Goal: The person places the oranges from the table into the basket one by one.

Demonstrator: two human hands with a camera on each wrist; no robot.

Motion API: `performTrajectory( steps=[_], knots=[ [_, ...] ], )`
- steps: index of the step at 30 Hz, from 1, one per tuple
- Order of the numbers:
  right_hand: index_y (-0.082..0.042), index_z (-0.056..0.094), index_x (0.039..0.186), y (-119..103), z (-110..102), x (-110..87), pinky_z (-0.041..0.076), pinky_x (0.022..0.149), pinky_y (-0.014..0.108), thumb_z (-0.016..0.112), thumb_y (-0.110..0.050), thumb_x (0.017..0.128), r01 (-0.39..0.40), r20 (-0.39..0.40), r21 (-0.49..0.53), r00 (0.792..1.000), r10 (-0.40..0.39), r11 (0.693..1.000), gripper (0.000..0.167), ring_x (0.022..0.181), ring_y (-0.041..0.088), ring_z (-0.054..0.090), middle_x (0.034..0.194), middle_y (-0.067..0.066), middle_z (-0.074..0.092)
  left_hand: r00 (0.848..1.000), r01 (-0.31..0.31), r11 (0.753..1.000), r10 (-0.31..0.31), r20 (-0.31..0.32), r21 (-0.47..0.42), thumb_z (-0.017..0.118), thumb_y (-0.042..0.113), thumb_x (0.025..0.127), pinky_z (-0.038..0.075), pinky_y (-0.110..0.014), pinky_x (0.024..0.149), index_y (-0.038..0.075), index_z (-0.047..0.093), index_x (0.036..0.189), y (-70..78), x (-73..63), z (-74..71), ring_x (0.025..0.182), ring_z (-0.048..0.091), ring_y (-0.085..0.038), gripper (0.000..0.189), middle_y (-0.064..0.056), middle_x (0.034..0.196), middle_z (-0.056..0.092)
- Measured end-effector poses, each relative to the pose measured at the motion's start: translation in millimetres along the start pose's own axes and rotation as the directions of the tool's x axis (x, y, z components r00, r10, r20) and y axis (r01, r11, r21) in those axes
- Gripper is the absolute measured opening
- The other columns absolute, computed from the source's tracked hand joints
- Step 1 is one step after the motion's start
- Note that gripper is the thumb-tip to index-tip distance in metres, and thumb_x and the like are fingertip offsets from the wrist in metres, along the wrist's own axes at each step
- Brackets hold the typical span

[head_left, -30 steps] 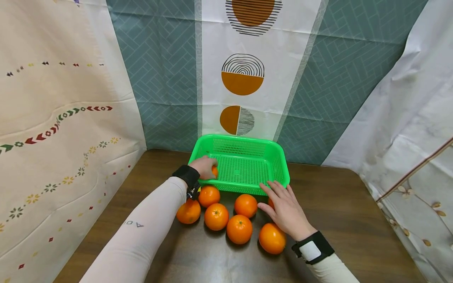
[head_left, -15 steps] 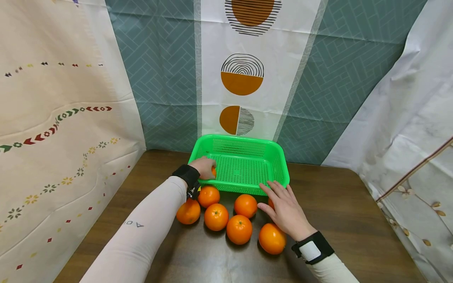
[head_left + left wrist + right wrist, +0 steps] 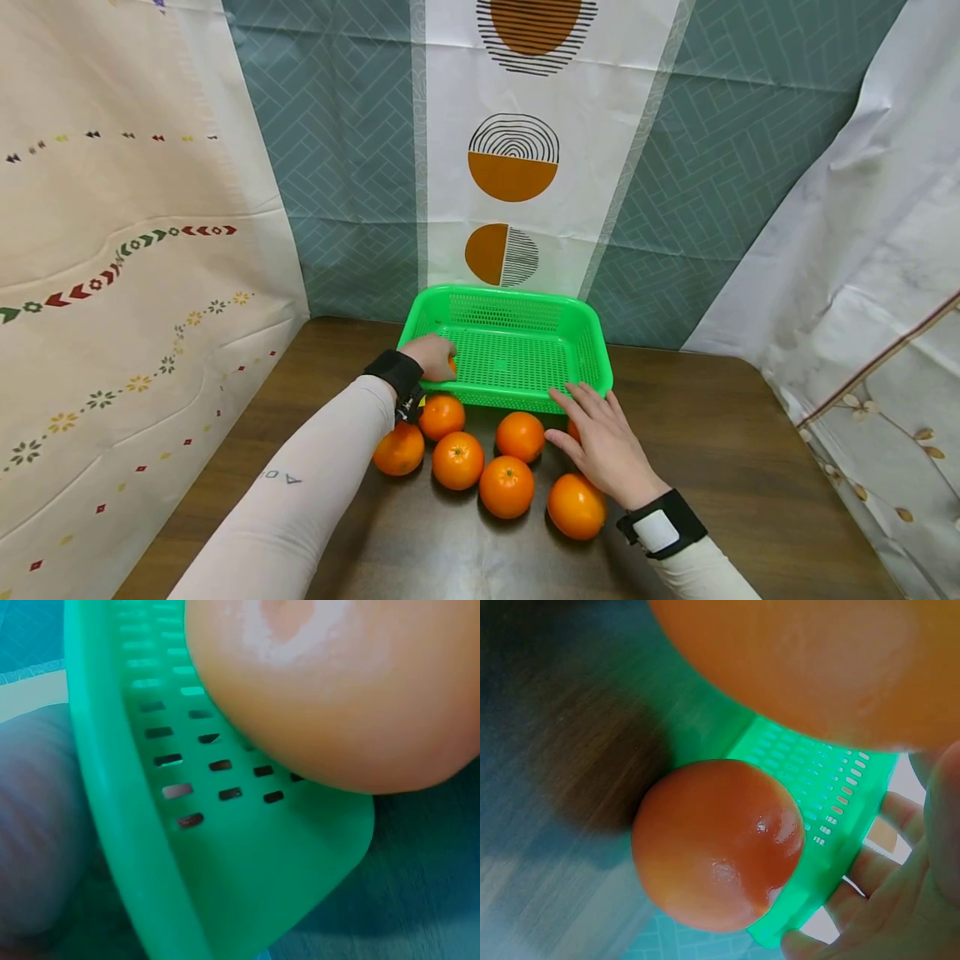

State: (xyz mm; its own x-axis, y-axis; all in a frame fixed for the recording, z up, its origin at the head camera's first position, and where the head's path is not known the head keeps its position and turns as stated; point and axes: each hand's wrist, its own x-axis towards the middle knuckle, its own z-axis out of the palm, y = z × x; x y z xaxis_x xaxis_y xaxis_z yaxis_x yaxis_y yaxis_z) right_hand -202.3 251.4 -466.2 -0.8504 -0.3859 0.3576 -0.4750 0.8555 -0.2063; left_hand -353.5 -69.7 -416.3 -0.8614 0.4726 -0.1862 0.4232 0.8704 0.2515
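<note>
Left hand [image 3: 431, 357]: sits a touch lower at the near-left corner of the green perforated basket [image 3: 502, 395] than a second ago, and slightly nearer that basket's left end.
Gripped orange [image 3: 452, 365]: shows as a narrower sliver beyond the fingers than in either earlier picture, now a little closer to the basket's left end.
Basket floor [image 3: 502, 350]: slightly more mesh shows just right of the fingers, where fingertips and fruit covered it before.
Patterned cream cloth [image 3: 150, 192]: well left of the basket, its printed flowers and chevrons appear slightly farther from the basket in the head view.
</note>
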Motion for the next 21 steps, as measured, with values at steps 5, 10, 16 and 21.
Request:
performTrajectory(
  steps=[5,10,16,21],
  knots=[
    [-0.012,0.056,0.162,0,1,0.5,0.021,0.128,0.073,0.077,-0.044,0.104,0.001,0.001,0.0,1.0,-0.001,1.0,0.07,0.156,0.046,0.042,0.164,0.023,0.051,0.999,-0.019,1.0,0.019,-0.048,0.003,0.073,0.022,0.1,0.052,-0.046,0.107,-0.001,0.066,0.149,-3.4,-1.3,3.4,0.137,0.058,-0.041,0.054,-0.022,0.145,0.066],
    [-0.011,0.056,0.162,0,2,0.5,0.021,0.128,0.073,0.078,-0.044,0.103,0.005,-0.003,0.0,1.0,-0.005,1.0,0.07,0.156,0.046,0.042,0.164,0.023,0.052,0.99,-0.031,0.999,0.029,-0.138,-0.015,0.069,0.025,0.105,0.047,-0.055,0.117,0.001,0.063,0.153,-4.4,-7.2,4.0,0.144,0.053,-0.045,0.054,-0.025,0.151,0.061],
    [-0.011,0.056,0.162,-1,1,0.4,0.02,0.128,0.073,0.078,-0.043,0.103,-0.004,0.005,0.005,1.0,0.004,1.0,0.071,0.156,0.046,0.041,0.164,0.023,0.051,0.964,-0.026,0.999,0.02,-0.267,-0.019,0.07,0.035,0.11,0.034,-0.057,0.128,0.006,0.056,0.16,-1.3,-20.6,5.6,0.158,0.038,-0.044,0.06,-0.026,0.166,0.046],
    [-0.012,0.055,0.163,0,1,0.4,0.02,0.128,0.073,0.076,-0.044,0.104,-0.014,0.015,-0.001,1.0,0.014,1.0,0.07,0.157,0.046,0.04,0.165,0.023,0.05,0.928,-0.064,0.998,0.07,-0.367,0.029,0.072,0.036,0.109,0.029,-0.056,0.131,0.003,0.057,0.159,5.1,-36.1,4.8,0.159,0.036,-0.046,0.062,-0.027,0.166,0.046]
  ],
)
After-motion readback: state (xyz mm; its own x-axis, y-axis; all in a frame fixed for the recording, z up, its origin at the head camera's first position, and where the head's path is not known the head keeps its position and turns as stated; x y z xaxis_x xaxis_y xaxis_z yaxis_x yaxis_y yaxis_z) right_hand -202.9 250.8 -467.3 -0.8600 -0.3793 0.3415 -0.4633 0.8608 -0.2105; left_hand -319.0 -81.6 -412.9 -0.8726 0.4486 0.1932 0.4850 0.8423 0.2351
